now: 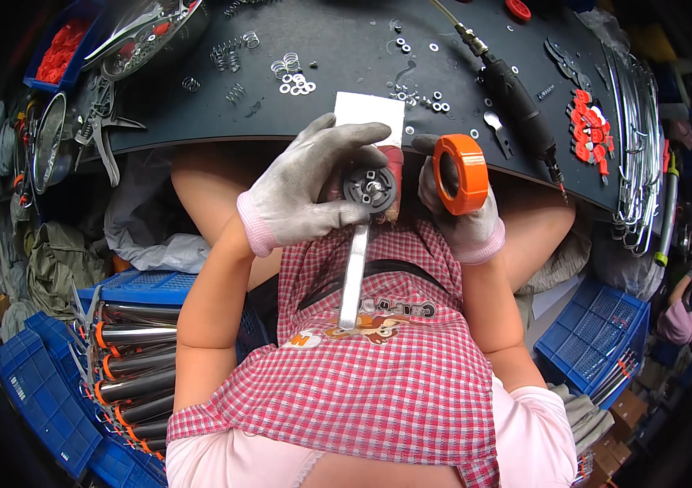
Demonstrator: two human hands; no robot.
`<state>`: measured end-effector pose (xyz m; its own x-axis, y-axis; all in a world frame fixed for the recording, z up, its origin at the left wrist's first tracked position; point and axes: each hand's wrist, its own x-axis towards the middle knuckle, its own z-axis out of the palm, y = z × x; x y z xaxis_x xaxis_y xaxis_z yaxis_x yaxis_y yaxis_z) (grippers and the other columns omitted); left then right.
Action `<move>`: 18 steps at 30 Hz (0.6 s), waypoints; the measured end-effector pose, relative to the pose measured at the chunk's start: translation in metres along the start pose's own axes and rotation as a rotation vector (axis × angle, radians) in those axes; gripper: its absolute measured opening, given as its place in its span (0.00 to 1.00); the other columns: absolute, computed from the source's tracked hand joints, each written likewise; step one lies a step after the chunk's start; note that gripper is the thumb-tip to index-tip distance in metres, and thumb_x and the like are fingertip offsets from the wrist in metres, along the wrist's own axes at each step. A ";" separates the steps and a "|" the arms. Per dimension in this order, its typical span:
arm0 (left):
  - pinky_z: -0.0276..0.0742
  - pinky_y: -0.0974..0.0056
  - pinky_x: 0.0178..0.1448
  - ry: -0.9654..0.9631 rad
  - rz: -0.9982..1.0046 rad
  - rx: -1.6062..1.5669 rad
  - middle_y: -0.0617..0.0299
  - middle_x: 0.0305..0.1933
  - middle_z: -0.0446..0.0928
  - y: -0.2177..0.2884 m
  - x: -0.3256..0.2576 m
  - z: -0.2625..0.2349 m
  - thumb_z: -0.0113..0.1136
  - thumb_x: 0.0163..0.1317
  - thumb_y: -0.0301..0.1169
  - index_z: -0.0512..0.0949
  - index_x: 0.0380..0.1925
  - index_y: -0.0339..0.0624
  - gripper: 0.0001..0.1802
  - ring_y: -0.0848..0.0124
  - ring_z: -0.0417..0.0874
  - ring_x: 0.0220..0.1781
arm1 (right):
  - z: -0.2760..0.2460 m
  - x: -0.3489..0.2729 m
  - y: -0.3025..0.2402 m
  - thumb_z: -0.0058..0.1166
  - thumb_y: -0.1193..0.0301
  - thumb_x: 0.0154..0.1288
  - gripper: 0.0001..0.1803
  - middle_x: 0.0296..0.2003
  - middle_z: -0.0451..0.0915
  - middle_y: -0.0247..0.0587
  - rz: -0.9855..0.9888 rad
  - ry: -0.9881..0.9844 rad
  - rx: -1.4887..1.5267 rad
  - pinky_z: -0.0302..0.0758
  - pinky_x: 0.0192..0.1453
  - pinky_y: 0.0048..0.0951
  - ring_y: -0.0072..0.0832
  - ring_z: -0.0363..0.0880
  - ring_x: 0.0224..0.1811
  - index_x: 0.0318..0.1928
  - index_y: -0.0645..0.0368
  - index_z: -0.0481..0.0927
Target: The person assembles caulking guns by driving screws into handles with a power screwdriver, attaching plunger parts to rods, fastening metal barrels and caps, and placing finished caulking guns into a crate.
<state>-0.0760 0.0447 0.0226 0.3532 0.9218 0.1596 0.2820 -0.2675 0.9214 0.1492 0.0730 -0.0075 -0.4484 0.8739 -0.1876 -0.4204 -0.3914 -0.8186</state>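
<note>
Grey-gloved left hand (pixel 301 191) grips a black toothed hub (pixel 371 188) fixed at the top of a flat metal bar (pixel 353 272), which hangs below the grip. Right hand (pixel 453 207), just beside, pinches an orange ring (pixel 461 173), fingers closed around its rim.

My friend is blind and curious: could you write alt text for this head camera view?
Seen from above, a gloved left hand grips a black round part atop a flat metal bar, while the gloved right hand holds an orange ring. Beyond lies a dark workbench scattered with washers and springs.
</note>
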 end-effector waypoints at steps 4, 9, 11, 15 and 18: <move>0.52 0.52 0.71 0.020 0.073 0.231 0.56 0.53 0.74 0.000 -0.005 0.001 0.66 0.37 0.27 0.71 0.53 0.44 0.35 0.55 0.67 0.63 | 0.014 -0.004 -0.004 0.50 0.67 0.64 0.20 0.36 0.77 0.36 -0.009 -0.014 0.002 0.72 0.38 0.18 0.18 0.75 0.34 0.52 0.68 0.73; 0.41 0.49 0.74 -0.007 0.075 0.360 0.62 0.48 0.78 -0.003 -0.004 0.000 0.66 0.40 0.33 0.68 0.55 0.43 0.37 0.59 0.64 0.67 | 0.011 -0.007 -0.008 0.50 0.61 0.65 0.24 0.47 0.78 0.42 0.026 -0.016 -0.013 0.74 0.52 0.24 0.23 0.77 0.45 0.53 0.69 0.72; 0.41 0.48 0.74 -0.013 0.082 0.381 0.62 0.48 0.78 -0.002 0.000 0.002 0.65 0.40 0.32 0.68 0.55 0.43 0.36 0.59 0.63 0.67 | 0.008 -0.001 -0.013 0.50 0.62 0.66 0.22 0.46 0.78 0.41 -0.014 -0.009 -0.057 0.74 0.51 0.23 0.23 0.77 0.45 0.52 0.68 0.73; 0.45 0.44 0.72 0.055 0.010 0.400 0.50 0.57 0.70 0.007 -0.007 0.005 0.66 0.39 0.33 0.64 0.59 0.46 0.41 0.53 0.63 0.66 | 0.045 0.008 -0.042 0.51 0.66 0.62 0.17 0.38 0.82 0.40 -0.177 -0.047 -0.522 0.76 0.44 0.27 0.26 0.81 0.38 0.48 0.62 0.77; 0.45 0.45 0.72 0.213 -0.031 0.292 0.46 0.60 0.65 0.000 -0.014 0.020 0.67 0.39 0.35 0.60 0.63 0.45 0.46 0.50 0.58 0.68 | 0.060 0.019 -0.047 0.53 0.67 0.55 0.12 0.24 0.79 0.47 -0.282 -0.024 -1.549 0.77 0.33 0.34 0.42 0.80 0.28 0.41 0.52 0.80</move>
<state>-0.0635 0.0265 0.0132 0.1555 0.9604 0.2312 0.5433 -0.2786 0.7919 0.1131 0.0912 0.0603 -0.5164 0.8545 0.0572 0.6883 0.4539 -0.5659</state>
